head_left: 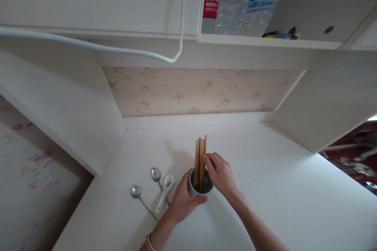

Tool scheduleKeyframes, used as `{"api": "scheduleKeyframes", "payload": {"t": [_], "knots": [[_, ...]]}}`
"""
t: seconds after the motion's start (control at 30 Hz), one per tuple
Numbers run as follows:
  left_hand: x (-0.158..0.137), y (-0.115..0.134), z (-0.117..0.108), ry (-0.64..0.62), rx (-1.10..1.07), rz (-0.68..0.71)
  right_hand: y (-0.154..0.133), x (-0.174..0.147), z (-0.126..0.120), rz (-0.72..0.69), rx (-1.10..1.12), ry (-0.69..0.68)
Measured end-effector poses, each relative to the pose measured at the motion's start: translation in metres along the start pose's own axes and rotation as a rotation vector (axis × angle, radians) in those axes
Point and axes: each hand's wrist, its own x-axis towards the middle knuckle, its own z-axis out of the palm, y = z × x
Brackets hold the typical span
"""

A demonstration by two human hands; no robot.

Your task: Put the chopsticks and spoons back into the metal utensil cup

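Observation:
My left hand [186, 199] is wrapped round a dark-lined cup [193, 192] from its left side. Several wooden chopsticks [199, 160] stand upright in the cup, their upper ends above the rim. With thumb and fingers closed, my right hand [219, 172] pinches the rightmost chopstick [205, 149] just above the cup. Left of the cup lie a white ceramic spoon [165, 192] with a blue mark and two metal spoons, one [155, 174] partly under the white one and the other [135, 191] farther left. My left forearm covers part of their handles.
A white tabletop [265, 188] lies below, with white side panels [321, 98] on both sides. Overhead, a shelf holds several plastic bottles [235, 4]. A white cable [132, 51] hangs in front of the cabinet door [97, 4]. Flowered wallpaper [188, 90] covers the back.

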Motion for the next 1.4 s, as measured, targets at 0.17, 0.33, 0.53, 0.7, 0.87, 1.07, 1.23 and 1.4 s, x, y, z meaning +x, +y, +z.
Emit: {"api": "scheduleKeyframes", "payload": {"t": [0.17,0.33,0.53,0.7,0.87,1.07,1.23,1.4], "knots": [[-0.001,0.006,0.0,0.017,0.019,-0.016,0.0,-0.001,0.002,-0.002,-0.01,-0.026],[-0.001,0.007,0.001,0.005,0.019,-0.001,0.004,-0.011,0.008,0.103,0.096,-0.067],[-0.001,0.012,0.006,-0.036,-0.035,0.017,0.021,-0.046,0.012,0.202,0.48,-0.138],[0.001,0.018,0.007,-0.057,0.087,0.019,0.027,-0.076,0.024,0.266,0.695,-0.248],[-0.013,0.035,0.001,-0.092,0.334,-0.031,0.025,-0.082,0.032,0.297,0.753,-0.199],[-0.05,0.06,-0.038,0.276,0.472,-0.334,0.032,-0.081,0.041,0.275,0.687,-0.175],[-0.081,0.064,-0.102,0.457,0.889,-0.412,0.042,-0.083,0.05,0.291,0.654,-0.212],[-0.092,0.057,-0.131,0.443,1.308,-0.667,0.051,-0.086,0.057,0.269,0.536,-0.208]]}}
